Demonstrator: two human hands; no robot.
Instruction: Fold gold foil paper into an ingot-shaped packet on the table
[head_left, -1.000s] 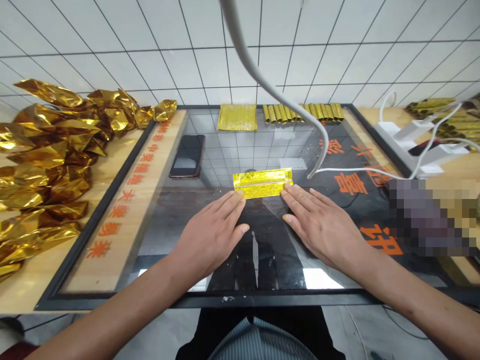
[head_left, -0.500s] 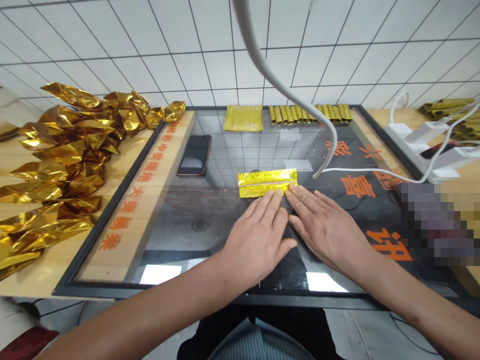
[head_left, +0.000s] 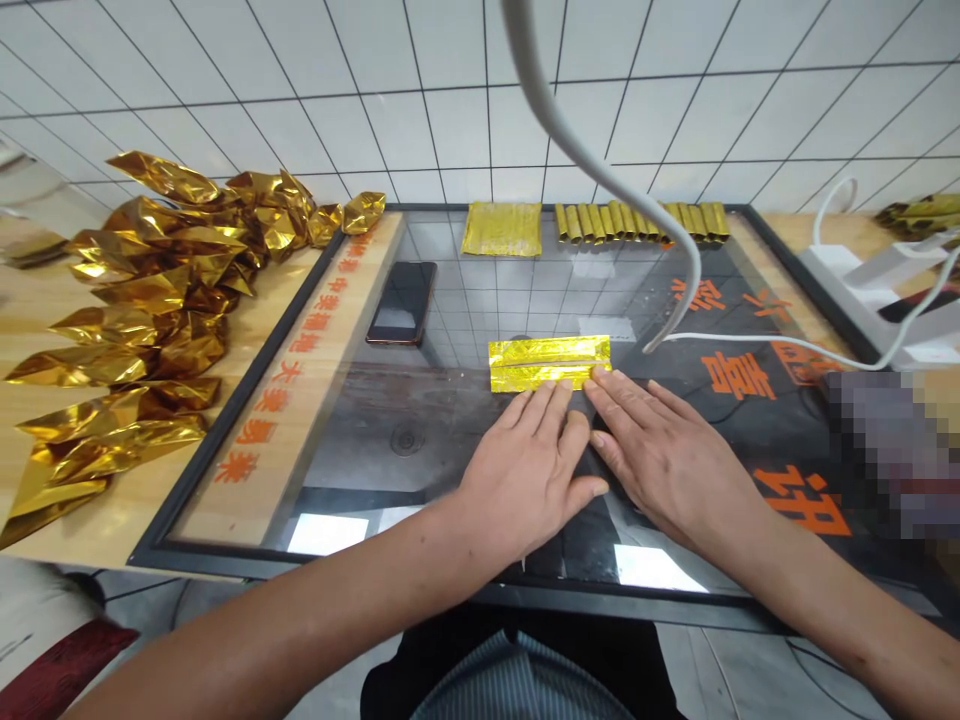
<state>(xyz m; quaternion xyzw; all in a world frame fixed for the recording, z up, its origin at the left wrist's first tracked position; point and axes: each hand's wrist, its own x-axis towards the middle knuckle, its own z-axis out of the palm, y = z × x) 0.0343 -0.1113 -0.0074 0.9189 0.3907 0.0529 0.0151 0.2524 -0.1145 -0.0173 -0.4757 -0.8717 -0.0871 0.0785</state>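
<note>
A folded strip of gold foil paper lies flat on the glass tabletop. My left hand rests palm down just below it, fingers stretched out and touching the strip's near edge. My right hand lies flat beside the left one, its fingertips at the strip's lower right corner. Neither hand holds anything.
A black phone lies left of the strip. A flat gold sheet stack and a row of rolled gold tubes sit at the far edge. Crumpled gold foil pieces pile on the left. A white cable hangs overhead; a power strip sits right.
My left hand slid right along the strip's near edge until it lay next to my right hand. The camera view shifted slightly left.
</note>
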